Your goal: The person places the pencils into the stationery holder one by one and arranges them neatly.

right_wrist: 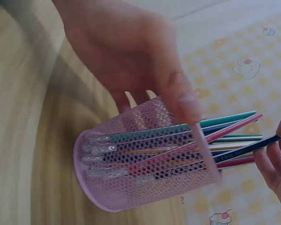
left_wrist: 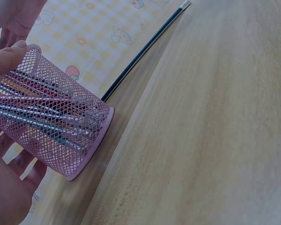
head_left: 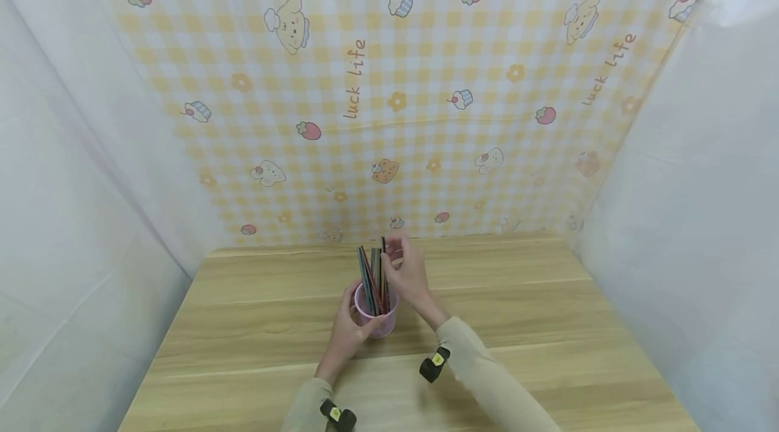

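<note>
A pink mesh pencil cup point(head_left: 385, 329) stands on the wooden table with several coloured pencils leaning in it, among them a pink pencil point(right_wrist: 239, 125) and a teal pencil point(right_wrist: 229, 119). My left hand point(head_left: 349, 333) grips the cup, its thumb at the rim and its fingers round the far side. Above the rim, my right hand point(head_left: 409, 272) pinches the upper end of a dark pencil point(right_wrist: 243, 151) whose lower part is inside the cup. Through the mesh, clear-looking ends of the pencils show near the cup's bottom.
Another dark pencil point(left_wrist: 143, 51) with a white end stretches out beyond the cup in the left wrist view. Behind the wooden table point(head_left: 243, 324) hangs a yellow checked cloth point(head_left: 341, 67) with cartoon prints. White sheets point(head_left: 688, 202) close off both sides.
</note>
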A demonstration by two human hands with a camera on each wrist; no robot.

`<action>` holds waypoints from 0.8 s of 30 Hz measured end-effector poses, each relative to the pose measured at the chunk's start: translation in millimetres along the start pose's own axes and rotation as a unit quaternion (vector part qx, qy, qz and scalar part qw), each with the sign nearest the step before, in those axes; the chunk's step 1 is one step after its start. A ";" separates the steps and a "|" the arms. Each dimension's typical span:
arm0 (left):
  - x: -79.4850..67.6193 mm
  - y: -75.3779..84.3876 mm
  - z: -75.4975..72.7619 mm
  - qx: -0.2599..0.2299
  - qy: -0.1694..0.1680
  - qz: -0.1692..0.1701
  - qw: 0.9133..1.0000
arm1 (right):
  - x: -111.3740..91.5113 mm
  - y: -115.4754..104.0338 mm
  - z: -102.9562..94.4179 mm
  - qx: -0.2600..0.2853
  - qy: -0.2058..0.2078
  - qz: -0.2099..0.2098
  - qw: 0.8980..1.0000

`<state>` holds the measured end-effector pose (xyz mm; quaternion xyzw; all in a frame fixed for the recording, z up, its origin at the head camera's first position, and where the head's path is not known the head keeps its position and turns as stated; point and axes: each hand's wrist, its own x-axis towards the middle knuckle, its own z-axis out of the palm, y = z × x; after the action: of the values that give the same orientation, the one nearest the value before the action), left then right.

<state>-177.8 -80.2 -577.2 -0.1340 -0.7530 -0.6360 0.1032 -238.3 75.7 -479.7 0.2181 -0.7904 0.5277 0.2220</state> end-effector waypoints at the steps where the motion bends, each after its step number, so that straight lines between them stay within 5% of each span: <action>1: 0.1 -0.1 0.0 0.000 0.000 -0.001 1.000 | -1.6 1.5 0.4 0.000 -0.001 0.003 1.000; 17: 0.2 4.8 2.5 -0.005 0.009 -0.001 1.000 | -18.4 14.6 -2.0 -0.013 -0.030 0.026 0.999; 24: -1.4 28.8 0.2 0.011 0.011 0.008 1.000 | -19.4 22.7 -6.7 -0.013 -0.014 0.021 1.000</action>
<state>-166.9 -75.6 -550.9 -0.1313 -0.7575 -0.6285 0.1180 -235.0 92.0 -505.5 0.2057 -0.8047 0.5186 0.2029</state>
